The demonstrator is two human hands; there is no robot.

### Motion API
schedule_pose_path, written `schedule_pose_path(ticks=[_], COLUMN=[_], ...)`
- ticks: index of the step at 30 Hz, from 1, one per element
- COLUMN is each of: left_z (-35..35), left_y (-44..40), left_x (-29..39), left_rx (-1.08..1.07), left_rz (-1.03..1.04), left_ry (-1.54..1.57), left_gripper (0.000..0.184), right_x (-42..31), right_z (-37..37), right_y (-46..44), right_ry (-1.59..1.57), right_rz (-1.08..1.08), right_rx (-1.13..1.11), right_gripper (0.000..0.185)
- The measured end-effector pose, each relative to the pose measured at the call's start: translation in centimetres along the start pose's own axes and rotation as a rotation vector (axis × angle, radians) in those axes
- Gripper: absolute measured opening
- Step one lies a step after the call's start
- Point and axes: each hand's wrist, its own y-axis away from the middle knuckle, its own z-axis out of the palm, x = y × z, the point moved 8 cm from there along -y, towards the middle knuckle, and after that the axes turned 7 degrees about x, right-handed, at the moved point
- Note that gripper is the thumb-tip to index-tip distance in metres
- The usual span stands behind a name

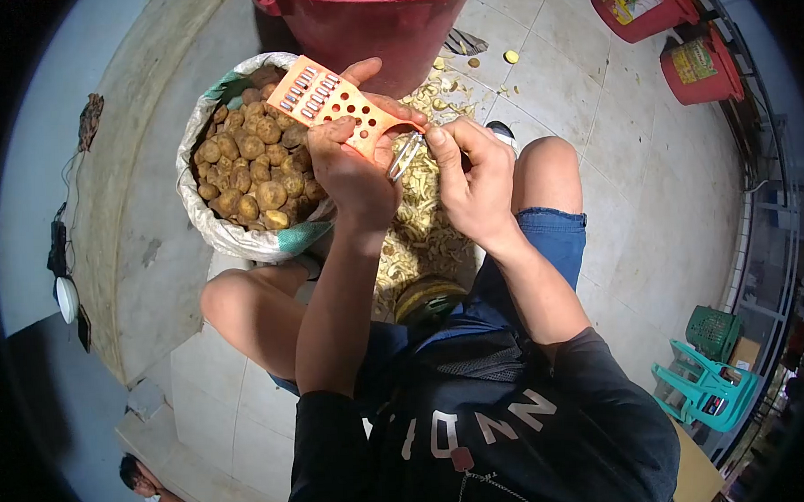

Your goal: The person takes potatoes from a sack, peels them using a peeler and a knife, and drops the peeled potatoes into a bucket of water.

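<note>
My left hand (355, 168) is closed around a flat orange plastic grater (344, 101) with round holes and rows of metal slots. At its narrow end is a metal peeler blade (405, 156). The fingers of my right hand (477, 177) are pinched at that end, beside the blade. To the left of my hands stands an open white woven sack (198, 192), its rim rolled down, full of unpeeled brown potatoes (259, 163). Pale potato peelings (418, 211) lie heaped on the floor below my hands, between my legs.
A large red tub (368, 35) stands just beyond my hands. Smaller red buckets (701, 68) are at the far right. A teal plastic chair (708, 386) and a green basket (713, 330) are at lower right. Part of another person (158, 494) shows at lower left.
</note>
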Motion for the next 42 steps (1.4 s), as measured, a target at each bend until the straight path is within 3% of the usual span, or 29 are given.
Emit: schedule_pose_path(ticks=[9,19,23,28,31,32,35,39,42], left_z=[-0.1,-0.1,-0.4,-0.6,-0.5,-0.4,-0.7,-0.6,-1.1], left_y=[0.3,0.3,0.5,0.4,0.5,0.6,0.6,0.6,0.3], left_x=[0.2,0.4,0.5,0.3,0.5,0.5,0.8,0.8,1.0], left_rx=[-0.007,0.003,0.016,0.005,-0.002,-0.006,0.018,0.223,0.369], left_rz=[0.019,0.0,0.003,-0.021,0.006,0.009,0.034,0.02,0.024], left_ry=[0.066,0.129,0.15,0.174,0.184,0.19,0.085,0.027,-0.16], left_gripper=[0.061,0.058,0.056,0.055,0.055,0.055,0.051,0.038,0.041], right_x=[-1.1,-2.8,-1.1,-3.4,-1.8,-2.4,-3.2,-0.2,1.1], right_z=[-0.2,0.6,0.2,1.1,0.3,0.5,1.3,0.3,0.4], right_y=[-0.1,1.3,0.2,1.6,0.3,1.0,2.2,0.5,0.8], right_ry=[0.16,0.029,0.04,-0.012,0.055,0.047,0.008,-0.148,-0.188], right_rz=[-0.121,-0.192,-0.066,-0.218,-0.099,-0.192,-0.21,0.111,0.258], right_rx=[0.032,-0.003,0.028,-0.015,0.027,0.021,-0.042,0.0,-0.059], right_gripper=[0.014,0.012,0.005,0.016,0.009,0.008,0.004,0.029,0.033])
